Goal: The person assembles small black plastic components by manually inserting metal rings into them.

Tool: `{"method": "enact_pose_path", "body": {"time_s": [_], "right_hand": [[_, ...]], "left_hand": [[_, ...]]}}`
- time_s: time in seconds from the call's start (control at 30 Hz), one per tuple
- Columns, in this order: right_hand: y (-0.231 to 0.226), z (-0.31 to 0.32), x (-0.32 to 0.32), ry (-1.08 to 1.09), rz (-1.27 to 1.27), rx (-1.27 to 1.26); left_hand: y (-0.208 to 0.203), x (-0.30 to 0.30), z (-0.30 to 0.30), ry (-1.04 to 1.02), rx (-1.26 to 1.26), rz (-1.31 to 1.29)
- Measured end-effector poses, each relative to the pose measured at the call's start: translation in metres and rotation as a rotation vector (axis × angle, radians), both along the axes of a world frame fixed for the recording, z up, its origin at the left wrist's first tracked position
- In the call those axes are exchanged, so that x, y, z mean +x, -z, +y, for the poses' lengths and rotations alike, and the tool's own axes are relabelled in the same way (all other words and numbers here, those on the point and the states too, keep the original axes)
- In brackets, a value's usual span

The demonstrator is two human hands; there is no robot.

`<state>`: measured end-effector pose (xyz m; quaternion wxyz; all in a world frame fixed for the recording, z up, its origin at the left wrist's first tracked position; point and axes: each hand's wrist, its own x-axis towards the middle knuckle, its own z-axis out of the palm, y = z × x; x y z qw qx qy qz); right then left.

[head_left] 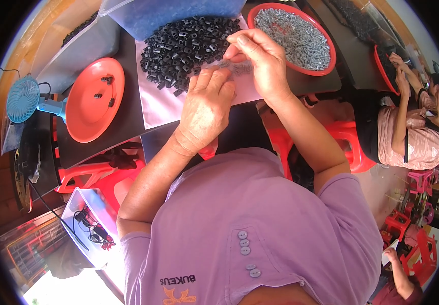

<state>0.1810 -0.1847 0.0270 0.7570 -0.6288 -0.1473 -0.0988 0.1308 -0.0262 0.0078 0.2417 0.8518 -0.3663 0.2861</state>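
Note:
A heap of small black plastic fittings (179,48) lies on a pale pink sheet (154,109). At its near edge is my left hand (207,104), palm down with the fingers curled and close together; whatever they hold is hidden beneath. My right hand (264,63) is raised just to the right of the heap, thumb and forefinger drawn together. Anything between those fingertips is too small to make out. Between both hands, a few small silvery screws (241,68) lie on the sheet. A red tray (333,55) full of similar metal screws (293,38) sits beyond my right hand.
On the left, a round red tray (85,114) holds a few black fittings, beside a blue fan (23,99). A translucent blue bin (174,12) stands behind the heap. Red stools (349,137) are under the table edge. Another person (410,132) works at the right.

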Motion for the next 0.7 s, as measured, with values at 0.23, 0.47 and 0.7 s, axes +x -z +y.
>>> {"method": "enact_pose_path", "body": {"time_s": [0.23,0.47,0.7], "right_hand": [[0.005,0.006,-0.006,-0.037,0.033,-0.111],[-0.010,0.000,-0.013,-0.103,-0.052,-0.005],[0.002,0.002,-0.020,-0.101,-0.070,-0.089]], "left_hand": [[-0.006,-0.006,0.007,-0.079,-0.131,0.012],[-0.017,-0.019,0.018,-0.033,-0.319,0.006],[-0.026,-0.069,0.037,0.205,-0.575,0.908]]}}
